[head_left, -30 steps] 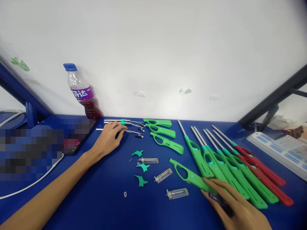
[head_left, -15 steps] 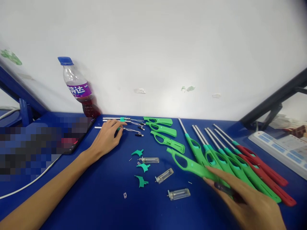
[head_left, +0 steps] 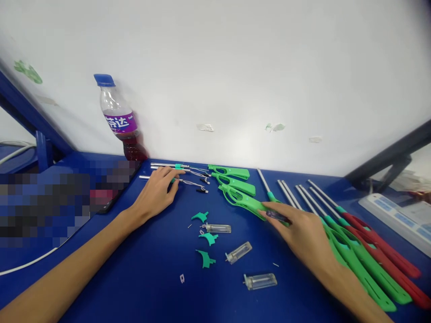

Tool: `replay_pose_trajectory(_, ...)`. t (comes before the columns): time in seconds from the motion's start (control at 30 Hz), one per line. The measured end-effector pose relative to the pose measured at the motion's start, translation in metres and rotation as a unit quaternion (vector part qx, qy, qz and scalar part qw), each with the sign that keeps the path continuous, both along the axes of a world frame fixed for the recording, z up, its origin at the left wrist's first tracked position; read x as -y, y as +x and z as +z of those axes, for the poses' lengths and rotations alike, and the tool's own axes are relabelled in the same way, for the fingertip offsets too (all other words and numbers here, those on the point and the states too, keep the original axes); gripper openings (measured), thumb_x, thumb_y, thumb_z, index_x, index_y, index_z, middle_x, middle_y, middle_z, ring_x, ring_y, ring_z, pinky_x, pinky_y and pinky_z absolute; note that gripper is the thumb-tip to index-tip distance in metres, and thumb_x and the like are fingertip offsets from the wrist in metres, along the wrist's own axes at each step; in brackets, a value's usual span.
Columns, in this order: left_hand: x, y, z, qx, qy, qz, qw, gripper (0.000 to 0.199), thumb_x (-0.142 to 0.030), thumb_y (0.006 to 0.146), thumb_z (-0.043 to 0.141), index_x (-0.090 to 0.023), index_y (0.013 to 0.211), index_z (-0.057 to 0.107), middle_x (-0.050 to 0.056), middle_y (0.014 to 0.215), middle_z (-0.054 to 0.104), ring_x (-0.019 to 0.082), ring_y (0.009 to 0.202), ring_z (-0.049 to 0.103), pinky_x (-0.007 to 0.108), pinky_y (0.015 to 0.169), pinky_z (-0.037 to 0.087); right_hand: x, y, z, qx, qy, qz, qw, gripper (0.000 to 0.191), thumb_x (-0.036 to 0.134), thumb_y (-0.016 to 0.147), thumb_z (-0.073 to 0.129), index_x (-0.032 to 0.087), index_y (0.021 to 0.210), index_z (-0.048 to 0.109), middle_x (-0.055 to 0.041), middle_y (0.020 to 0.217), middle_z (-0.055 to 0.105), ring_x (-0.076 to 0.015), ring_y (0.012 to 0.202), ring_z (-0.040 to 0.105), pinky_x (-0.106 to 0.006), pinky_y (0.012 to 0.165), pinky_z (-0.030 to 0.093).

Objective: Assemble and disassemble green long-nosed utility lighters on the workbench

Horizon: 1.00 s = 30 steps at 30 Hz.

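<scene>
My left hand lies over the metal lighter tubes at the back left, thumb and forefinger apart around a teal collar. Thin wires with black ends trail from the tubes. My right hand pinches the near end of a green lighter shell half and also holds a dark tool handle; the tool's kind cannot be made out. The shell lies over or against another in the row of green shell halves. Teal triggers and clear fuel tanks lie in front.
Assembled green lighters and red lighters line the right side, beside a white power strip. A drink bottle stands against the wall at back left, near a phone. Small loose parts lie on the blue table.
My right hand has carried the green shell half left and back, from beside the assembled lighters to the row of shell halves. My left hand stays on the tubes. The view has shifted slightly.
</scene>
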State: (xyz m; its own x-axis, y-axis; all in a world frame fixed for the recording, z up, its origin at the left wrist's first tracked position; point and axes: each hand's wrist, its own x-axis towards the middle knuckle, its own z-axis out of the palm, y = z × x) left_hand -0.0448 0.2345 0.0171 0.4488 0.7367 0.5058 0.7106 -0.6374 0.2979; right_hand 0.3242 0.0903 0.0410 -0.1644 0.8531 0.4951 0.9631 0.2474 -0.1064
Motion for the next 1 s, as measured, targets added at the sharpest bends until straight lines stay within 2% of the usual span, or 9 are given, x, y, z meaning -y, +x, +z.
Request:
replay_pose_trajectory(0.17, 0.0, 0.0, 0.0, 0.005, -0.005, -0.002, 1.0, 0.032, -0.025, 0.104, 0.042, -0.02, 0.128, 0.063, 0.008, 0.108, 0.066, 0.027, 0.106, 0.06, 0.045, 0.097, 0.047, -0.007, -0.003, -0.009, 0.014, -0.024, 0.009, 1.0, 0.027, 0.041, 0.102, 0.058, 0.026, 0.116, 0.077, 0.0009, 0.11, 0.079, -0.0229, 0.093, 0.079, -0.032, 0.073, 0.064)
replay_pose_trajectory(0.37, -0.001, 0.0, -0.001, 0.008, -0.005, 0.0, 1.0, 0.032, -0.025, 0.104, 0.043, -0.02, 0.13, 0.062, 0.008, 0.108, 0.066, 0.027, 0.107, 0.06, 0.045, 0.098, 0.047, -0.016, -0.002, -0.013, 0.028, -0.046, 0.024, 0.998, 0.025, 0.033, 0.1, 0.062, 0.025, 0.12, 0.075, -0.0004, 0.118, 0.077, -0.0247, 0.106, 0.076, -0.035, 0.081, 0.065)
replay_pose_trajectory(0.6, -0.001, -0.002, -0.001, 0.004, -0.002, -0.003, 1.0, 0.032, -0.025, 0.105, 0.043, -0.02, 0.129, 0.062, 0.007, 0.107, 0.065, 0.027, 0.104, 0.06, 0.044, 0.096, 0.047, -0.031, -0.008, -0.012, 0.031, -0.061, 0.027, 0.997, 0.027, 0.029, 0.099, 0.068, 0.022, 0.124, 0.071, -0.0043, 0.12, 0.076, -0.0193, 0.103, 0.075, -0.036, 0.085, 0.063)
replay_pose_trajectory(0.67, -0.002, -0.002, -0.001, 0.004, 0.0, -0.002, 1.0, 0.031, -0.025, 0.105, 0.043, -0.02, 0.129, 0.062, 0.007, 0.107, 0.065, 0.027, 0.104, 0.06, 0.044, 0.096, 0.047, -0.034, -0.011, -0.01, 0.03, -0.062, 0.019, 0.997, 0.025, 0.032, 0.099, 0.067, 0.025, 0.122, 0.073, -0.002, 0.123, 0.075, -0.0183, 0.102, 0.075, -0.033, 0.084, 0.062)
replay_pose_trajectory(0.77, -0.003, -0.002, -0.001, 0.004, 0.004, -0.002, 1.0, 0.03, -0.025, 0.105, 0.044, -0.02, 0.129, 0.062, 0.007, 0.107, 0.065, 0.026, 0.105, 0.06, 0.044, 0.096, 0.047, -0.033, -0.005, 0.0, 0.024, -0.047, -0.015, 0.998, 0.023, 0.04, 0.103, 0.06, 0.031, 0.117, 0.075, 0.0035, 0.122, 0.075, -0.0163, 0.1, 0.075, -0.028, 0.08, 0.059)
replay_pose_trajectory(0.9, -0.001, -0.003, -0.001, 0.005, 0.008, -0.005, 1.0, 0.03, -0.024, 0.105, 0.045, -0.021, 0.128, 0.063, 0.007, 0.107, 0.066, 0.026, 0.105, 0.06, 0.044, 0.095, 0.047, -0.02, 0.02, 0.012, 0.032, -0.022, -0.115, 0.993, 0.033, 0.049, 0.103, 0.054, 0.025, 0.103, 0.077, -0.002, 0.104, 0.076, -0.0221, 0.084, 0.074, -0.033, 0.067, 0.053)
replay_pose_trajectory(1.0, 0.0, -0.003, -0.002, 0.009, 0.016, -0.005, 1.0, 0.029, -0.024, 0.104, 0.045, -0.021, 0.128, 0.063, 0.007, 0.106, 0.066, 0.027, 0.104, 0.06, 0.044, 0.095, 0.048, -0.001, 0.036, 0.009, 0.046, -0.042, -0.154, 0.986, 0.038, 0.054, 0.102, 0.052, 0.025, 0.097, 0.075, -0.0023, 0.098, 0.076, -0.0236, 0.074, 0.072, -0.034, 0.059, 0.047)
